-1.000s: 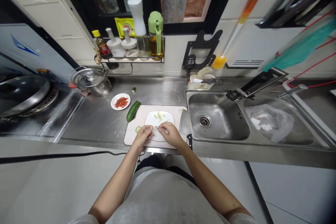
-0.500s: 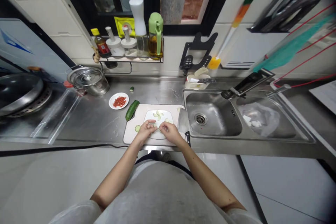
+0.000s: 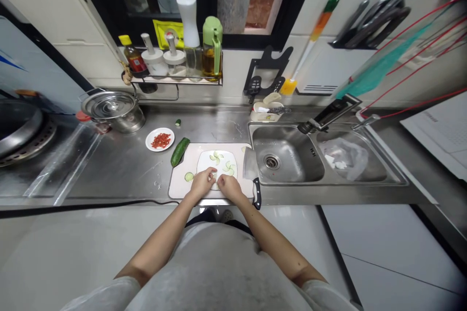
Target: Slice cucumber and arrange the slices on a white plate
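Observation:
A white plate (image 3: 219, 160) with several thin cucumber slices (image 3: 216, 157) sits on a pale cutting board (image 3: 177, 184). My left hand (image 3: 202, 183) and my right hand (image 3: 227, 186) meet at the plate's near edge, fingers pinched together over a slice there. What sits between the fingertips is too small to make out. One loose cucumber slice (image 3: 188, 176) lies on the board to the left of my left hand. A cucumber half (image 3: 180, 151) rests at the board's far left corner. A cleaver (image 3: 252, 177) lies along the board's right side.
A small dish of chopped red chili (image 3: 159, 139) stands left of the board, with a lidded steel pot (image 3: 111, 109) behind it. A double sink (image 3: 288, 158) lies to the right. A rack of bottles (image 3: 175, 60) hangs on the back wall. A cucumber end (image 3: 178, 122) lies near the wall.
The camera has shifted right and the scene slid left. Both hands have drawn closer together at the plate's near edge. More slices now show on the plate's right part.

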Demonstrator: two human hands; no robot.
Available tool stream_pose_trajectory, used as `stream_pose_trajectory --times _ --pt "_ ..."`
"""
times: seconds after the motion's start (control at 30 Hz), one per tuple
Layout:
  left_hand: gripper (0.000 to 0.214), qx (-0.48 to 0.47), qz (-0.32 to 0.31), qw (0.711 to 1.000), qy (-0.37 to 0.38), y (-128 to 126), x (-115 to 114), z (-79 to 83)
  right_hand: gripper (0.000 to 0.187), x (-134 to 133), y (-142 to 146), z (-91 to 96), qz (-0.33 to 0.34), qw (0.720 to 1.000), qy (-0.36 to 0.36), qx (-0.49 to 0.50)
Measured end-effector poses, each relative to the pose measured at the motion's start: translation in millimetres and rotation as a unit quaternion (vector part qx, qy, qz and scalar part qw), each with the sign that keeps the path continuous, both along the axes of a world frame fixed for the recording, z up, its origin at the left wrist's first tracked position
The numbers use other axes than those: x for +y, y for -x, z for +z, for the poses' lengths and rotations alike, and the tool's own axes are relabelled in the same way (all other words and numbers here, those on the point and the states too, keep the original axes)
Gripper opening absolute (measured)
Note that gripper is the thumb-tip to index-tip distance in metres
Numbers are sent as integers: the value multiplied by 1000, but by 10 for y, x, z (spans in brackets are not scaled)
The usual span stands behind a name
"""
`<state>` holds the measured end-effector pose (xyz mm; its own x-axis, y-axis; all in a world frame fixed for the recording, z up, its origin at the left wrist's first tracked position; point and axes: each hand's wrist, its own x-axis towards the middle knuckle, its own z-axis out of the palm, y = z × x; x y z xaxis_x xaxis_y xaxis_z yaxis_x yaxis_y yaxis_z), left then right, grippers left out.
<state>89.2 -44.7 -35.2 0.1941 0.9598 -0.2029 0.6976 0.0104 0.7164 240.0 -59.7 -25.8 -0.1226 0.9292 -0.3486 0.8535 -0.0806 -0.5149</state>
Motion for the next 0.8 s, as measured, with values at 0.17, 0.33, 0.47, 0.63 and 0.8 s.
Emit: stream_pose_trajectory --times 0.17,0.33,0.47,0.63,0.8 --pt "35 64 -12 998 -5 -24 13 -7 20 -12 26 -12 22 998 4 -52" --pt "30 121 -18 990 -62 -39 -38 8 23 -76 25 8 70 991 -23 -107" --pt "25 137 -19 987 -84 4 -110 -8 31 -170 18 45 109 984 -45 -136" --pt "19 144 -30 985 -87 41 -145 -56 36 -215 28 47 129 980 -36 -148" --pt "16 139 -14 986 -87 37 -124 -62 36 -204 37 11 127 980 -33 -149"
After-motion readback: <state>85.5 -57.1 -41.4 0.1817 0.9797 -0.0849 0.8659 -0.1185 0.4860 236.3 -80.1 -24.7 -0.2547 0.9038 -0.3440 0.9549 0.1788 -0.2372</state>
